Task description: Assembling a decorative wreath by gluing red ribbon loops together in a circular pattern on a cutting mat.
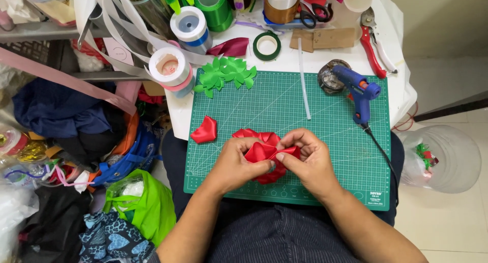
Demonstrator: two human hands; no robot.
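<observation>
**Both hands pinch a red ribbon flower over the cutting mat**

Nearest, the person's lap in dark striped cloth runs off the bottom edge, and both forearms are cut off there too. The green cutting mat [305, 110] lies across the lap and the white table edge. At the mat's near middle the left hand [233, 161] and the right hand [309, 159] meet, fingers curled in narrow and closed on a red satin ribbon flower [264, 153]. The hands hide much of it; only folded petals show above and between the thumbs, and a loop below them. How the hidden part is shaped cannot be told.

Left of the flower, on the mat's left edge, lies a loose red ribbon petal [205, 130]. Further up, at the mat's far left corner, sits a heap of green ribbon leaves [226, 73]. A pale glue stick [303, 80] lies lengthwise across the mat's far edge. At the far right corner a blue glue gun [360, 90] rests, its black cord trailing down the mat's right side.

Beyond the mat stand ribbon spools, a green tape roll [267, 45], black-handled scissors [315, 13] and red-handled pruning shears [375, 39], several cut off by the top edge. Left of the mat, a jumble of cloth and bags is hard to sort out
</observation>
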